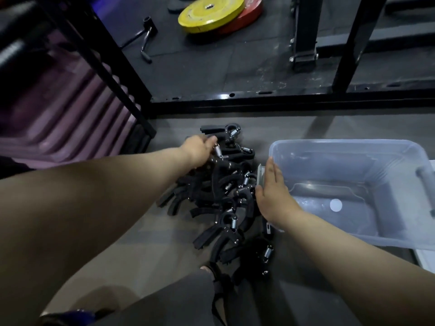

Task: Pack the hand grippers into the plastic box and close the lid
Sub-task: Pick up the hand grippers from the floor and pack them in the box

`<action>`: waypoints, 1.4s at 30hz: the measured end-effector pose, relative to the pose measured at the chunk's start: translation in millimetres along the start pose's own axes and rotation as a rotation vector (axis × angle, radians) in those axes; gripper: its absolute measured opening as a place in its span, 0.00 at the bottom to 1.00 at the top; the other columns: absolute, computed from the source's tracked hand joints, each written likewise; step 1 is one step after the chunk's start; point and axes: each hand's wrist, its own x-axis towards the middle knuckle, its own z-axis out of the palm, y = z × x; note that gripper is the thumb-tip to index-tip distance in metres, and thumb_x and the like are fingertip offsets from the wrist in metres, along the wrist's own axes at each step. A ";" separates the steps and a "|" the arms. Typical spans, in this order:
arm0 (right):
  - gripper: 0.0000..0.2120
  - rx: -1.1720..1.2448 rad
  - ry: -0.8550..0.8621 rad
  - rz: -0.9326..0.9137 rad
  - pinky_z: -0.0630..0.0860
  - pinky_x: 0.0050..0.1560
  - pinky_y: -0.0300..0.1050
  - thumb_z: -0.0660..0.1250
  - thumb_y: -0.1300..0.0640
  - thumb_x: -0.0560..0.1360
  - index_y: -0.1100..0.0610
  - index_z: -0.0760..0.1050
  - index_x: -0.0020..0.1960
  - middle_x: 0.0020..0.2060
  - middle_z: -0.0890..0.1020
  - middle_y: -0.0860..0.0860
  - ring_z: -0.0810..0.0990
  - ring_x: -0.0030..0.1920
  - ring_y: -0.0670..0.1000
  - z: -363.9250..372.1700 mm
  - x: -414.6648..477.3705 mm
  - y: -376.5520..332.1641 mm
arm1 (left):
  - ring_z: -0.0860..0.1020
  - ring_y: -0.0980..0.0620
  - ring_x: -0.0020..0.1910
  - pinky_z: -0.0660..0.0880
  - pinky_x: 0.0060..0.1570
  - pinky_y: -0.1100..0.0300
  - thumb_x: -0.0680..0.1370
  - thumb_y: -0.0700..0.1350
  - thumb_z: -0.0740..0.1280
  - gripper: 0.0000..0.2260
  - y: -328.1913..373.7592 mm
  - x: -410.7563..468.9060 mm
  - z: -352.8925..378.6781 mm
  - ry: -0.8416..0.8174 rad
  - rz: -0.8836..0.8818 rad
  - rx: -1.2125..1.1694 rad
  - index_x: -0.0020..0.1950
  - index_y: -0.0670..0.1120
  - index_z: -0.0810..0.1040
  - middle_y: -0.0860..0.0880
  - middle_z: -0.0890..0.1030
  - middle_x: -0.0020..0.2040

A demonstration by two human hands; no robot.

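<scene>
Nearest my view, at the bottom edge, I see a grey-clad leg [179,302] and a foot in a dark strapped sandal [217,276] on the floor. Both bare forearms stretch forward from there.

My left hand [197,150] reaches to the far end of a heap of black hand grippers [219,191] lying on the grey floor [131,250]. Its fingers are curled around one gripper near its silver spring [217,150], clenched on it at the top of the heap. The heap itself sprawls between my two arms, handles and coiled springs tangled together, running from just below the black rack base [282,102] down toward the sandal.

My right hand [274,191] lies flat, fingers released and stretched out together, resting against the near left wall of the clear plastic box [386,241]. The box sits on the floor just to the right of the heap, open on top, and I see no gripper inside it, only a round white sticker [336,205] on its bottom. A handle clip [424,182] shows on its right end.

Farther off, a yellow weight plate [209,14] lies over a red plate [251,16] on the dark mat.
</scene>
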 end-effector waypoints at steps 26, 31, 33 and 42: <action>0.05 0.930 -0.070 0.428 0.78 0.52 0.54 0.59 0.55 0.77 0.57 0.71 0.46 0.41 0.76 0.58 0.78 0.46 0.58 -128.2 -22.1 35.5 | 0.61 0.44 0.74 0.62 0.69 0.48 0.81 0.47 0.54 0.22 78.7 -56.1 105.1 -0.132 0.413 0.259 0.75 0.45 0.61 0.46 0.61 0.76; 0.08 0.735 -0.153 0.656 0.78 0.48 0.58 0.58 0.55 0.75 0.59 0.68 0.42 0.37 0.74 0.58 0.75 0.41 0.62 -106.0 -6.9 55.6 | 0.47 0.51 0.78 0.53 0.75 0.49 0.82 0.47 0.52 0.27 53.6 -50.0 117.5 -0.172 0.551 0.302 0.80 0.46 0.47 0.50 0.43 0.80; 0.10 0.518 -0.121 0.673 0.75 0.43 0.51 0.60 0.51 0.76 0.58 0.72 0.44 0.39 0.74 0.57 0.73 0.38 0.58 -97.1 -0.3 58.1 | 0.44 0.54 0.78 0.51 0.76 0.50 0.82 0.48 0.51 0.27 48.3 -48.8 125.5 -0.161 0.554 0.264 0.80 0.47 0.44 0.52 0.40 0.80; 0.29 -0.244 -0.155 0.669 0.71 0.63 0.52 0.61 0.40 0.67 0.49 0.64 0.66 0.61 0.76 0.57 0.76 0.58 0.59 -62.9 36.8 91.1 | 0.40 0.57 0.77 0.49 0.76 0.53 0.81 0.45 0.49 0.28 50.9 -36.0 140.1 -0.086 0.622 0.139 0.79 0.41 0.43 0.48 0.39 0.80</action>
